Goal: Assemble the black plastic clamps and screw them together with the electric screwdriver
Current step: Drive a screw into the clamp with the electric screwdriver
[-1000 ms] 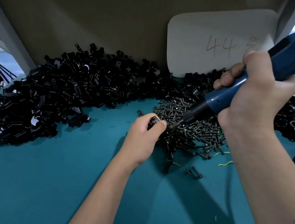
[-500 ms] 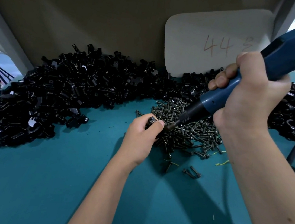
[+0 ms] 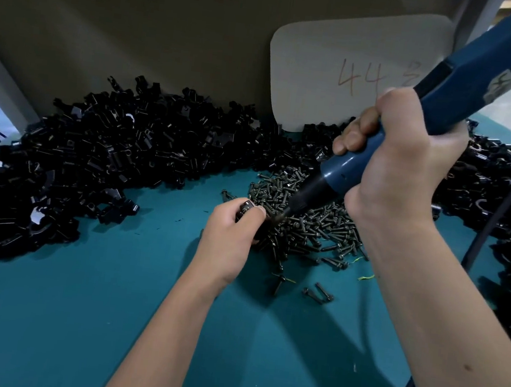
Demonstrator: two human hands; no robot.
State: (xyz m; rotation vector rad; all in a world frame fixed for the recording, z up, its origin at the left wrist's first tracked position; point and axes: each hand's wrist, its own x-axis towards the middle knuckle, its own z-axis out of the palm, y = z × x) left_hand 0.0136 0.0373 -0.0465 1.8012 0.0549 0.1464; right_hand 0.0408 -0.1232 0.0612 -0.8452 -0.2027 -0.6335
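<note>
My left hand (image 3: 230, 238) grips a small black plastic clamp (image 3: 246, 208) at the left edge of a heap of black screws (image 3: 314, 225). My right hand (image 3: 399, 174) is wrapped around a blue electric screwdriver (image 3: 449, 97), tilted down to the left. Its dark tip (image 3: 290, 210) meets the clamp beside my left thumb; the screw under the bit is blurred. A long pile of loose black clamp parts (image 3: 99, 156) lies along the back of the teal table (image 3: 74, 316).
More black clamps (image 3: 508, 196) are heaped at the right. A grey card marked "44" (image 3: 356, 77) leans on the back wall. The screwdriver's black cable (image 3: 501, 202) hangs down past my right forearm. A few stray screws (image 3: 316, 292) lie near the front of the heap.
Both hands stay at the same spot with the bit on the clamp; the view has shifted slightly and the tip area now looks blurred.
</note>
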